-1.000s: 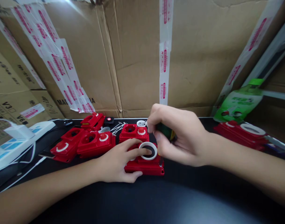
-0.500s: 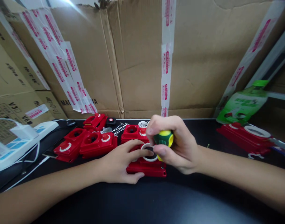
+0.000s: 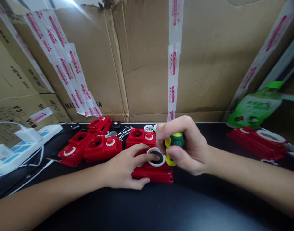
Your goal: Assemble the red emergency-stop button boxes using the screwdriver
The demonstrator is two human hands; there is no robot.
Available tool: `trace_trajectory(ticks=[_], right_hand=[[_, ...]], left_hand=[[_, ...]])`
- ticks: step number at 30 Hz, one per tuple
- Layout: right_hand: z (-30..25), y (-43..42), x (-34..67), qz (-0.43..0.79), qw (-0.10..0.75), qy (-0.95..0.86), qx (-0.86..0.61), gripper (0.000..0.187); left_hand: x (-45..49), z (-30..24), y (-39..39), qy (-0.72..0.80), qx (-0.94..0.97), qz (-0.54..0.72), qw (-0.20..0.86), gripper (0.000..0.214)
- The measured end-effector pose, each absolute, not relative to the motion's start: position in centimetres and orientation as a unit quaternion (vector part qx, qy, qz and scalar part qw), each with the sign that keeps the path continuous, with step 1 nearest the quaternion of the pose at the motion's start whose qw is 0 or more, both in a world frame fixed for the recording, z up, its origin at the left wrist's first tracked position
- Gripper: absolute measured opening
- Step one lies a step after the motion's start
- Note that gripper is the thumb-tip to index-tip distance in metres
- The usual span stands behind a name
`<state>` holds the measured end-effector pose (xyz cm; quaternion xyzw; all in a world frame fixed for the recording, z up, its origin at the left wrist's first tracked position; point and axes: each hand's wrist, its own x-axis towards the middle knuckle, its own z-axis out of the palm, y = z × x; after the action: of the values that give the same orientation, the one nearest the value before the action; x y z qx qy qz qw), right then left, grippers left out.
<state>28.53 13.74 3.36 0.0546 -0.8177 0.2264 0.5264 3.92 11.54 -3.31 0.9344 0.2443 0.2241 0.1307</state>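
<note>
My left hand (image 3: 126,166) lies on a red plastic housing (image 3: 153,173) on the black table, its index finger resting at the edge of the white ring (image 3: 156,157) around the housing's round opening. My right hand (image 3: 185,146) is closed round the green and yellow handle of a screwdriver (image 3: 174,142), held upright over the housing's right corner. The screwdriver's tip is hidden behind the hand and the housing.
Several more red housings (image 3: 98,146) lie behind my left hand, with loose pins and small round parts (image 3: 148,128). A white power strip (image 3: 21,146) sits at the left, a green pouch (image 3: 255,107) and red parts (image 3: 260,141) at the right. Cardboard boxes (image 3: 142,64) stand behind.
My right hand has turned the screwdriver handle upright and brought it down towards the housing's right corner; the handle's green and yellow end now shows. My left hand has stayed on the housing.
</note>
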Motion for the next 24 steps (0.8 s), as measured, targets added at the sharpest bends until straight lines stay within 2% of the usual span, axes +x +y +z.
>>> trace_trajectory(ticks=[4, 9, 13, 18, 24], right_hand=[[3.9, 13.0, 28.5, 0.168, 0.539, -0.825, -0.018, 0.015], [3.0, 13.3, 28.4, 0.198, 0.584, -0.787, -0.030, 0.031], [3.0, 14.1, 28.6, 0.176, 0.607, -0.774, -0.029, 0.035], [3.3, 14.2, 28.7, 0.056, 0.639, -0.762, -0.092, 0.025], [3.6, 13.3, 28.4, 0.024, 0.638, -0.756, -0.142, 0.024]], left_hand=[[3.8, -3.5, 11.5, 0.246, 0.937, 0.218, 0.117, 0.073], [3.8, -3.3, 11.5, 0.247, 0.939, 0.210, 0.118, 0.067], [3.9, -3.1, 11.4, 0.237, 0.940, 0.216, 0.120, 0.066], [4.0, -3.1, 11.5, 0.235, 0.938, 0.223, 0.120, 0.067], [4.0, -3.1, 11.5, 0.239, 0.937, 0.221, 0.128, 0.067]])
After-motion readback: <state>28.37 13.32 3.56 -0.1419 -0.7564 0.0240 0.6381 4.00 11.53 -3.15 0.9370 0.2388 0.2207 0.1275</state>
